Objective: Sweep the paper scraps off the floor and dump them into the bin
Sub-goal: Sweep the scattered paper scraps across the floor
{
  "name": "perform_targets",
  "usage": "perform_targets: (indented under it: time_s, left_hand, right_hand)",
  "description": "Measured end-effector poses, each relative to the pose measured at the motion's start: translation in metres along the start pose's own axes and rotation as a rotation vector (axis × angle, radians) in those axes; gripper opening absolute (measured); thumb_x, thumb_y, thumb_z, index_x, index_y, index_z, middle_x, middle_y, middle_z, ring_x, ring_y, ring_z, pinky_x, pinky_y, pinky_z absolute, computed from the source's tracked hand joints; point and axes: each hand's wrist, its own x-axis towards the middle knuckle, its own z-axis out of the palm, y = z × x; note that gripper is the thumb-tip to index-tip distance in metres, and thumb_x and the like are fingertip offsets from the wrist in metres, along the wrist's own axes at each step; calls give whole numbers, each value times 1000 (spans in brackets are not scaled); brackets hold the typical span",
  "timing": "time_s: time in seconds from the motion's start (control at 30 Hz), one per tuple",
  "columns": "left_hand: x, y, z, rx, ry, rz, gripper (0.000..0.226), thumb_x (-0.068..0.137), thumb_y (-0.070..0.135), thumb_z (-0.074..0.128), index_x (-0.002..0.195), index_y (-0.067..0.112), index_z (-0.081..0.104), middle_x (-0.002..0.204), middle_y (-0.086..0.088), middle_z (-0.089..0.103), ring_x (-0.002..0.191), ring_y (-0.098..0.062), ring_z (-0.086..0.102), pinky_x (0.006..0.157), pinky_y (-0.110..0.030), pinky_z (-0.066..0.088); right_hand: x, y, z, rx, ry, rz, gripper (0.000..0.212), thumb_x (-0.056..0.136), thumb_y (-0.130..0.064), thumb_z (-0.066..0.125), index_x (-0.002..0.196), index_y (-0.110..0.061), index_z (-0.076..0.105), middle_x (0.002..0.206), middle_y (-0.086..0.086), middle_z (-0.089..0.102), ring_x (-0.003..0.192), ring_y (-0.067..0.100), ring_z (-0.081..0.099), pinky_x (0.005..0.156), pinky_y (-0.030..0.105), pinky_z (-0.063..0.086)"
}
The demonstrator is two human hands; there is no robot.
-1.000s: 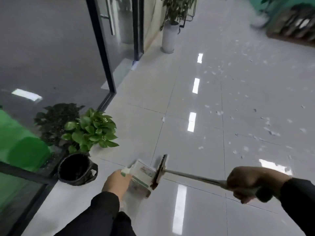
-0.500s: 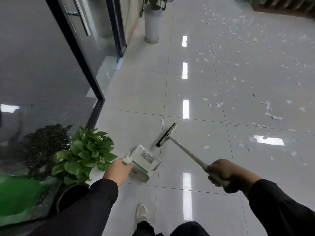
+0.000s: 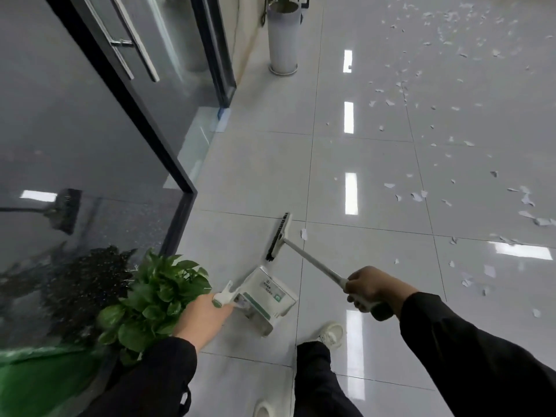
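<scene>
My right hand (image 3: pixel 371 288) grips the handle of a small white broom (image 3: pixel 279 236) whose black bristles sit on the floor ahead of me. My left hand (image 3: pixel 201 316) holds the handle of a white dustpan (image 3: pixel 267 296) with green trim, low over the tiles just behind the broom head. One paper scrap (image 3: pixel 304 234) lies right beside the broom head. Several more paper scraps (image 3: pixel 418 196) are scattered across the glossy floor to the right and far ahead. No bin shows in this view.
A leafy green plant (image 3: pixel 156 299) stands at my left, against a dark glass wall with a black frame (image 3: pixel 150 127). A tall white planter (image 3: pixel 282 40) stands far ahead. My shoe (image 3: pixel 332 334) and leg are just behind the dustpan.
The view has tilted down and the black bin by the plant has left it. The broom head moved forward, away from the dustpan, down to the floor near one scrap.
</scene>
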Motion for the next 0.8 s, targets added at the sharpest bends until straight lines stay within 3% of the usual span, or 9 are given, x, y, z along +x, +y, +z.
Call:
perform_targets:
  time_s: [0.23,0.4,0.5,0.63,0.8]
  left_hand:
    - [57,105,8,76,-61,27,17,91,33,63,74,28,65,67,-1,65,63,-21,57,57,-31,41]
    - [119,207,37,165,-117,91,18,92,32,60,76,25,62,73,-2,66,68,-22,58,59,-32,42]
    - [144,251,45,196,-156,120,19,92,32,60,75,25,62,71,-1,64,67,-23,56,59,-32,40]
    - [165,293,47,234,-163,149,18,93,31,60,75,29,60,71,-1,62,62,-19,50,56,-31,36]
    - [223,364,42,328,-214,244,25,93,30,61,69,24,55,63,3,54,58,-17,45,53,-30,33]
  right_hand:
    - [75,9,-112,-201,0,109,17,84,-9,62,93,3,70,69,13,69,57,27,60,59,32,51]
    - [109,41,-231,-142,49,244,9,85,2,58,84,7,65,65,16,57,48,23,49,51,28,43]
    - [115,56,-273,-96,74,311,7,83,-2,60,82,5,64,65,17,57,48,24,48,51,28,42]
    - [128,80,-296,-143,98,360,29,65,-16,55,84,-2,70,65,14,68,50,28,59,53,33,48]
    - [123,73,-312,-91,242,405,22,70,-16,55,86,-3,62,68,15,67,47,26,55,49,32,45]
